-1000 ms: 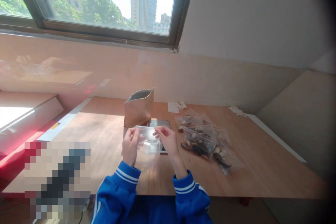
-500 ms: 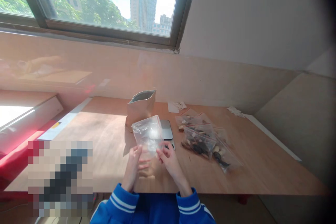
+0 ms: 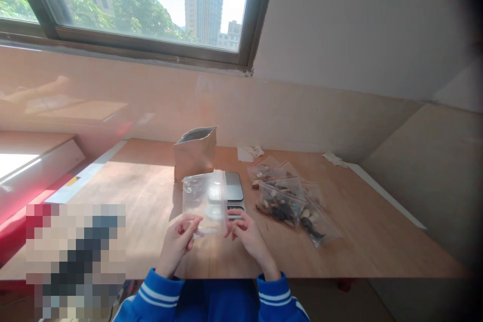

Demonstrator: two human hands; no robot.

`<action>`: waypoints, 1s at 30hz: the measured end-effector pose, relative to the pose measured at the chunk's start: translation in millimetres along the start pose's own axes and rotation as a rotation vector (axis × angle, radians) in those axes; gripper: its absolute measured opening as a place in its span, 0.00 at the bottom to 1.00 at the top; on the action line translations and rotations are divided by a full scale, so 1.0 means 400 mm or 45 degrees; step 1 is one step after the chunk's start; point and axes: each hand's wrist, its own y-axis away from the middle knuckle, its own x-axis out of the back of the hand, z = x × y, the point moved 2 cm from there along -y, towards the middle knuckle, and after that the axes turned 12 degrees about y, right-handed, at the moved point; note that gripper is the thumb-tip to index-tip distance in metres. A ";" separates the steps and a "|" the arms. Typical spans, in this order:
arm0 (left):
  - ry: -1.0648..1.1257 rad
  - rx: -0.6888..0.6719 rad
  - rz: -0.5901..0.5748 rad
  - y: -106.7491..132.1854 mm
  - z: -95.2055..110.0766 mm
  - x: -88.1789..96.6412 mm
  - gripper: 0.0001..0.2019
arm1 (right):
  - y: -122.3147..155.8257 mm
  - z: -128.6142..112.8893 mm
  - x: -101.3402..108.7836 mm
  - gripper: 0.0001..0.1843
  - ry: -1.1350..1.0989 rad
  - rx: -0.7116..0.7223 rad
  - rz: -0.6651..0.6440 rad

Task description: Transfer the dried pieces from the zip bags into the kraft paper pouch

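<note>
A clear zip bag [image 3: 204, 198] hangs between my hands, flat and with nothing visible inside. My left hand [image 3: 180, 239] pinches its lower left corner between thumb and fingers. At the lower right edge, my right hand [image 3: 244, 231] grips the bag with thumb and fingertips. Behind the bag, partly covered by it, sits a kitchen scale [image 3: 234, 187] with a silver plate and a dark display. Just past the bag on the left, a brown paper pouch [image 3: 196, 153] stands upright with its mouth open and a silvery lining showing.
Right of the scale lie several filled zip bags [image 3: 283, 209] with dark and pale pieces inside. White scraps of paper [image 3: 249, 153] rest near the wall, with another crumpled scrap [image 3: 335, 160] farther right. The wooden table [image 3: 362, 231] ends close to my body.
The zip bag has turned more upright and come slightly lower. My left hand has moved left and down, now pinching the bag's corner. The view has shifted a little.
</note>
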 end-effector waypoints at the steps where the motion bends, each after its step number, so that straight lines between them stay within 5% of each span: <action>1: -0.040 -0.003 0.024 -0.004 0.002 0.011 0.27 | -0.001 0.007 0.032 0.25 0.082 0.009 0.090; 7: -0.717 -0.027 0.237 -0.045 -0.006 0.111 0.20 | -0.017 0.053 0.302 0.19 1.016 0.180 0.793; 9: -1.036 -0.215 0.381 -0.055 -0.009 0.130 0.19 | -0.030 0.062 0.368 0.18 1.306 0.234 0.873; 12: -1.265 -0.532 0.578 -0.058 -0.015 0.127 0.27 | -0.055 0.070 0.419 0.18 1.653 0.046 0.856; 15: -1.350 -0.713 0.541 -0.056 -0.032 0.099 0.29 | -0.073 0.065 0.425 0.18 1.845 -0.155 0.755; 18: -1.394 -0.765 0.290 -0.068 -0.058 0.073 0.26 | -0.072 0.048 0.418 0.12 1.877 -0.190 0.729; 23: -1.521 -0.461 -0.052 -0.136 -0.079 0.088 0.26 | -0.013 0.024 0.408 0.11 1.532 -0.061 0.607; 30: -1.564 -0.319 -0.200 -0.212 -0.039 0.146 0.24 | 0.115 -0.027 0.327 0.12 1.013 -0.097 0.609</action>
